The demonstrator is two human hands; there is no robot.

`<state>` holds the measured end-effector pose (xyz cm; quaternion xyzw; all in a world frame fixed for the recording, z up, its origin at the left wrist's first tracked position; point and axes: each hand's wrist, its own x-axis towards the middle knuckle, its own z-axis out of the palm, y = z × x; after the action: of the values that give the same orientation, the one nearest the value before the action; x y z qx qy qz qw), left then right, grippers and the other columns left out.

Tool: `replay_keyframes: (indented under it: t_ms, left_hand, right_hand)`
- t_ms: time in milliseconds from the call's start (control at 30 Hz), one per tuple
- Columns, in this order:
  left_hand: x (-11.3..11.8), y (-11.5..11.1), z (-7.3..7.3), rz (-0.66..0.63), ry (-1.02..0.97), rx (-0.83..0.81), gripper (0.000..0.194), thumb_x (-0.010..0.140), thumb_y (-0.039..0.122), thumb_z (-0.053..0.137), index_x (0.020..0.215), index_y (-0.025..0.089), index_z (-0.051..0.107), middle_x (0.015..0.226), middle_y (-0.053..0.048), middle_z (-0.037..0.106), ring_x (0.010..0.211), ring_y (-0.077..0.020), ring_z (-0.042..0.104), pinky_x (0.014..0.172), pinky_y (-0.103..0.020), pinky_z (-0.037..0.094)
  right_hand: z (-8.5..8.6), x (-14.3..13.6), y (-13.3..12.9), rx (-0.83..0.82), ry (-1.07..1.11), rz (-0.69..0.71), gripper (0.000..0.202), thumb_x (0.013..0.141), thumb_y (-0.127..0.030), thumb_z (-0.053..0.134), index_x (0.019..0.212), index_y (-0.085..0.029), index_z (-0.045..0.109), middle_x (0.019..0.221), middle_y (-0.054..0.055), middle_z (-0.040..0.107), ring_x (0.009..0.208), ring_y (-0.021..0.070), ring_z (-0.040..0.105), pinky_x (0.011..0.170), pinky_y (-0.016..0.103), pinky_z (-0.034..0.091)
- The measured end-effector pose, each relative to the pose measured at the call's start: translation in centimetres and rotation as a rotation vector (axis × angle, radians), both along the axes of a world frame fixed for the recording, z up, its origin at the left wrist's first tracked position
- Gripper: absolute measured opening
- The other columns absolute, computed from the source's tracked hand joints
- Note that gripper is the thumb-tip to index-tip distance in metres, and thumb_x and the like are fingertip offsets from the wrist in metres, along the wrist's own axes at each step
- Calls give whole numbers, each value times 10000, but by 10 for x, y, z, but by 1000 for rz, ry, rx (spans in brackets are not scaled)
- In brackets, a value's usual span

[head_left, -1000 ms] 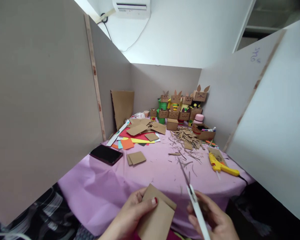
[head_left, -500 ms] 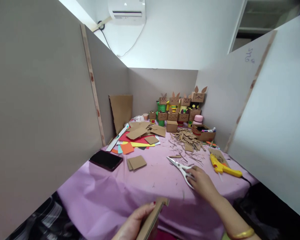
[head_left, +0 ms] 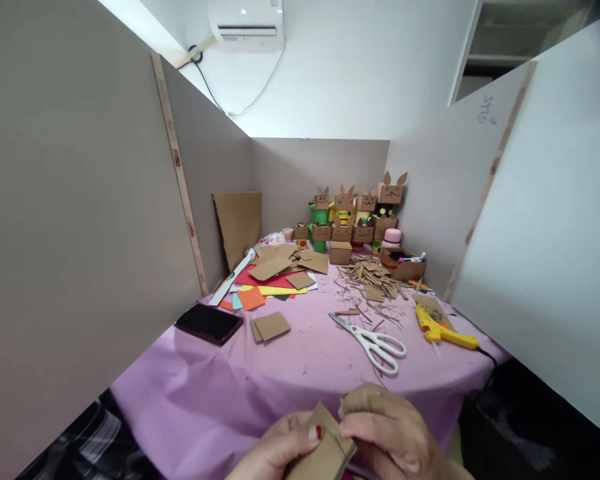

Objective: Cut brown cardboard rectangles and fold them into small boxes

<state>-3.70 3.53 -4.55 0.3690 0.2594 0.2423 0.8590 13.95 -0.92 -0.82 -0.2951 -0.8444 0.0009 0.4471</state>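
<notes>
A folded-looking piece of brown cardboard (head_left: 320, 460) is at the bottom centre, in front of the table edge. My left hand (head_left: 285, 445) grips it, thumb pressed on its upper face. My right hand (head_left: 393, 430) has its fingers closed at the cardboard's right corner. White-handled scissors (head_left: 375, 347) lie on the pink cloth beyond my right hand, blades partly apart and pointing up-left. Two cardboard squares (head_left: 274, 325) overlap to the left of the scissors.
A black phone (head_left: 209, 323) lies at the left. A yellow glue gun (head_left: 443, 333) with a cable is at the right. Further back are cardboard scraps (head_left: 373, 277), coloured paper (head_left: 251, 299), a small box (head_left: 341, 253) and cardboard animal figures (head_left: 343, 201). Grey panels (head_left: 320, 160) enclose the table.
My right hand has let go of the scissors and moved down-left to the cardboard. The cardboard in my left hand has turned, showing its broad face. The view has shifted slightly.
</notes>
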Motion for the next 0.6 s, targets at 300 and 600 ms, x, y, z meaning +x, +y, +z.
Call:
replay_keyframes:
  t_ms: [300, 600]
  left_hand:
    - [-4, 1, 5, -1, -28, 193, 397, 557, 389, 800, 804, 117, 651, 687, -35, 645, 593, -117, 580, 556, -192, 433]
    - [-7, -5, 16, 99, 98, 352, 360, 593, 388, 777, 774, 134, 598, 645, 20, 562, 576, -90, 510, 535, -187, 392]
  right_hand:
    - [-19, -8, -3, -690, 453, 31, 224, 839, -421, 510, 763, -211, 528, 746, 2, 497, 675, 139, 489, 611, 236, 392]
    - [-32, -19, 5, -1217, 1084, 389, 331, 676, -389, 733, 711, -176, 482, 586, -61, 479, 513, 59, 376, 526, 207, 272]
